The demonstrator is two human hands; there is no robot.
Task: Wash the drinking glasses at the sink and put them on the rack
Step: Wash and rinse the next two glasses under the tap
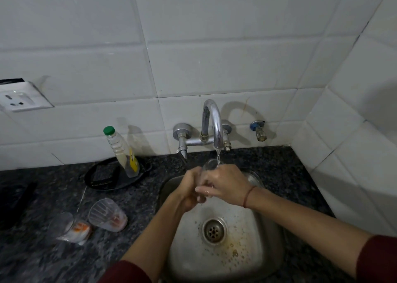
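A clear drinking glass [210,164] is under the running tap [215,130], over the steel sink [266,235]. My left hand [190,191] grips its lower part from the left. My right hand [223,183] wraps round it from the right, fingers across the front. Only the rim of the glass shows above my hands. Water falls onto the rim. Two more clear glasses lie on their sides on the counter to the left: one [107,215] nearer the sink, one [68,229] further left, both with orange residue inside.
A green-capped bottle [122,151] stands on a black tray [113,174] behind the glasses. The dark granite counter [43,257] surrounds the sink. A second small tap [258,130] sits on the tiled wall at right, a wall socket [19,97] at far left.
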